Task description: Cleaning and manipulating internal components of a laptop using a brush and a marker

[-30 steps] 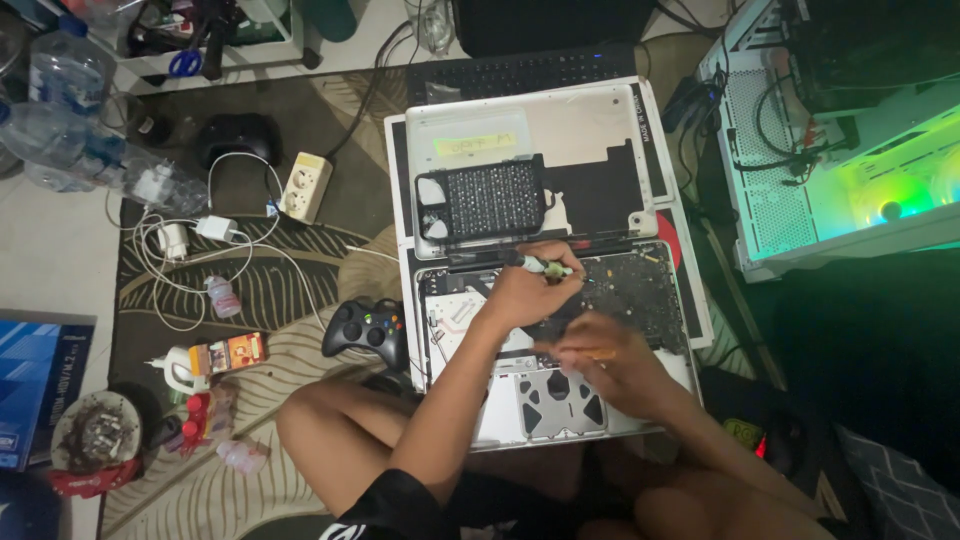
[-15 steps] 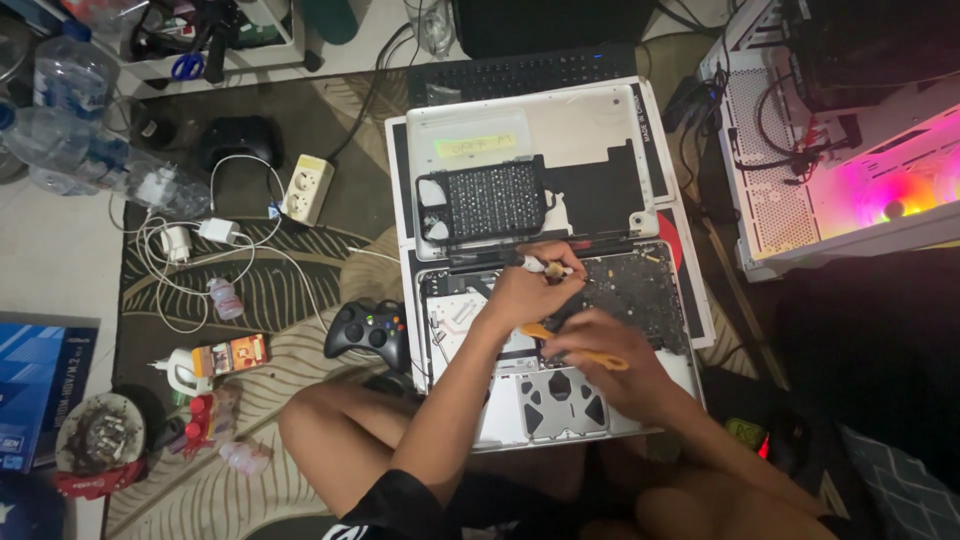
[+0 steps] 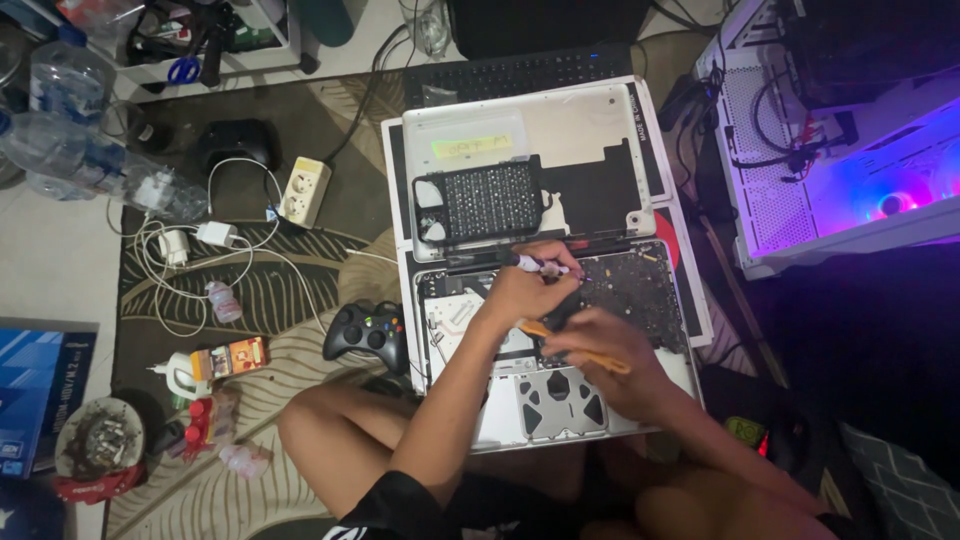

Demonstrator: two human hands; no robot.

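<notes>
The left hand (image 3: 528,288) is curled tight around a slim pen-like screwdriver (image 3: 540,265) with a pale handle, its tip down on the far edge of the opened laptop (image 3: 560,340). The right hand (image 3: 600,352) lies just near of it, fingers closed on a thin orange stick (image 3: 575,347) that slants across the knuckles; the two hands almost touch. Under them the laptop lies face down with its bottom off: a dark, grainy circuit board (image 3: 635,290) on the right, pale metal parts on the left, and flat grey battery cells along the near edge. Just beyond, touching the laptop, lies the smooth silver bottom cover (image 3: 590,130), and on it a black rectangular case (image 3: 480,202) studded with rows of small bits. Left of the laptop, on a rug with a leaf pattern (image 3: 270,290), sits a glossy black game controller (image 3: 368,334). Farther left lie tangled white cables (image 3: 200,250) and a cream power strip (image 3: 303,191). At far right a computer case (image 3: 850,150) with a mesh panel glows purple.
</notes>
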